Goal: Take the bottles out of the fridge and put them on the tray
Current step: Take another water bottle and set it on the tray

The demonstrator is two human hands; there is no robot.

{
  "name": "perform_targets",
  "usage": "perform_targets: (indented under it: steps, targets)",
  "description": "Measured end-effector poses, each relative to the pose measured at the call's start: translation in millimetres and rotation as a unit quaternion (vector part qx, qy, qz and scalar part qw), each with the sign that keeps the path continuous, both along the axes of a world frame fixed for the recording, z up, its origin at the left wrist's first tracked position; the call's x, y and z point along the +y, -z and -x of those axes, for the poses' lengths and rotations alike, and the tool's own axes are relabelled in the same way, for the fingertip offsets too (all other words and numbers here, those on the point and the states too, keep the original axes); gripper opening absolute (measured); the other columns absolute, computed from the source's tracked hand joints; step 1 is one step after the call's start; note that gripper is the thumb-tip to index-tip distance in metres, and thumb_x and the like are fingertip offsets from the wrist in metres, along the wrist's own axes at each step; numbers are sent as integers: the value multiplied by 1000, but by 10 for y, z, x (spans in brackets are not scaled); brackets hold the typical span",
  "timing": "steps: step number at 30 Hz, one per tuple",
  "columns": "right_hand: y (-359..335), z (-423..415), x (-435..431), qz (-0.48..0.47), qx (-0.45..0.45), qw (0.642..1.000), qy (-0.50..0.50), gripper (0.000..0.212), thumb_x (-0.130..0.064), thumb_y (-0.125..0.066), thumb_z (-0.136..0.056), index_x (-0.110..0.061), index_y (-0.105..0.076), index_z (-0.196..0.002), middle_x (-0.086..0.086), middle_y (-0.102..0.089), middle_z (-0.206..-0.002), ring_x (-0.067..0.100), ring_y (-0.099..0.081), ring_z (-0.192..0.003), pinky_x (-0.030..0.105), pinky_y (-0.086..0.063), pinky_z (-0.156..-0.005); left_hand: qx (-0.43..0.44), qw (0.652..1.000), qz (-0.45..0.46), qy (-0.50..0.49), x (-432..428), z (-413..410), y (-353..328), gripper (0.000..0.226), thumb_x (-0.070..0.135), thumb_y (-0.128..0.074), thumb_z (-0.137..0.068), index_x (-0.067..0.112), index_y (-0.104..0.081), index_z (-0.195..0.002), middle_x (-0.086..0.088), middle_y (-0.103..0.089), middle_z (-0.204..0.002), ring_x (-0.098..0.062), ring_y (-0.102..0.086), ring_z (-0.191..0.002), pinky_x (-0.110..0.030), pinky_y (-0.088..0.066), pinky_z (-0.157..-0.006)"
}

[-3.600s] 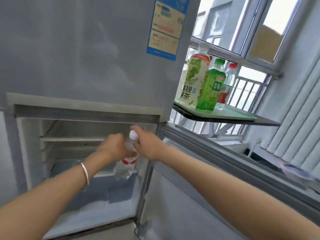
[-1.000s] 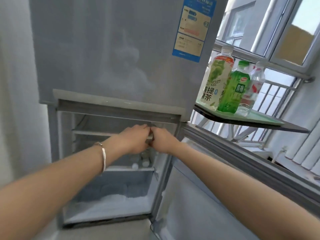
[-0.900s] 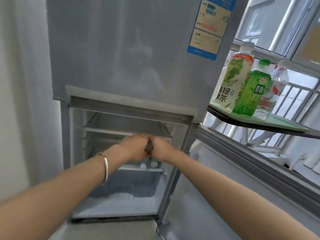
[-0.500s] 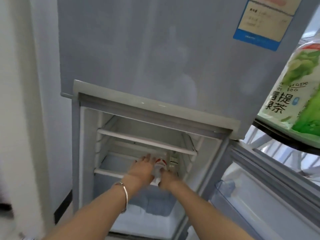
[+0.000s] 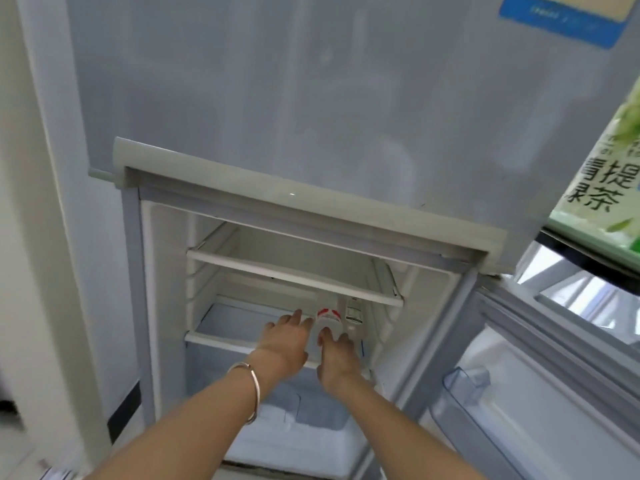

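A clear bottle with a red label stands on the right of the fridge's lower shelf. A second clear bottle with a white label stands just to its right. My left hand lies against the red-label bottle's left side, fingers stretched out and apart. My right hand wraps the bottle's base from the front, thumb on it. At the far right edge a green tea bottle stands on the pale green tray.
The fridge's lower door hangs open to the right with a clear door bin. An upper shelf sits just above the bottles. A frosted drawer lies below. The tray rests on a dark ledge.
The view has dropped and closed in on the fridge; the tray has slid to the right edge. Both hands have stayed at the red-label bottle on the lower shelf.
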State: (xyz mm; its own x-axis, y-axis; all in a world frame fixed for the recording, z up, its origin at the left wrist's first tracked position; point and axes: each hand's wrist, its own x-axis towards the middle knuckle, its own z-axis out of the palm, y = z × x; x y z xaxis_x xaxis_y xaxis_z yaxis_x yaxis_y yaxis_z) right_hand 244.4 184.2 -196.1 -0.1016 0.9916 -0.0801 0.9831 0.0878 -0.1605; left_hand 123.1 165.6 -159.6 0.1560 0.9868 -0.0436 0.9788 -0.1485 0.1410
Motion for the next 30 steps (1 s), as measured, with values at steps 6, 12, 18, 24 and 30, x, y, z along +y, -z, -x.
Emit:
perform_targets:
  steps: [6,12,18,24,30]
  targets:
    - [-605,66,-271,-157,-29,987,-4,54,5,-54,-85,-12,-39,-134,19,-51,-123,34,-51,-114,41,-50,-77,-54,999,-7,4,-82,-71,-177,78,19,-61,-88,16,-16,-152,-7,-18,-160,-28,-31,-142,-43,-34,-110]
    - [-1188,-15,-869,-146,-38,986,-74,62,-10,-62,-87,-16,-33,-142,22,-48,-129,38,-50,-118,41,-46,-82,-214,976,0,37,-431,-118,-605,82,26,-75,-75,10,-32,-142,-11,-55,-137,-29,-58,-120,-33,-47,-94]
    - [-1782,-202,-1441,-146,-16,984,-97,62,-19,-59,-89,-14,-28,-142,21,-52,-129,42,-55,-113,47,-47,-89,-202,968,-9,150,-797,-109,-1129,24,25,-78,-75,17,-62,-92,2,-67,-87,-18,-61,-83,-23,-45,-67]
    - [-2396,-469,-1764,-65,138,988,-12,65,-21,-65,-84,-1,-34,-138,13,-62,-101,28,-64,-85,37,-54,-69,-226,956,-59,177,-1072,-102,-1967,23,42,-76,-74,26,-60,-79,1,-65,-84,-17,-59,-74,-25,-41,-58]
    - [-2751,-644,-2043,55,302,951,-30,42,-20,-77,-80,-25,-53,-114,3,-64,-114,24,-62,-106,30,-55,-81,-206,939,-180,207,-1426,-272,-2912,55,60,-66,-76,17,-64,-109,1,-66,-101,-19,-61,-87,-32,-48,-75]
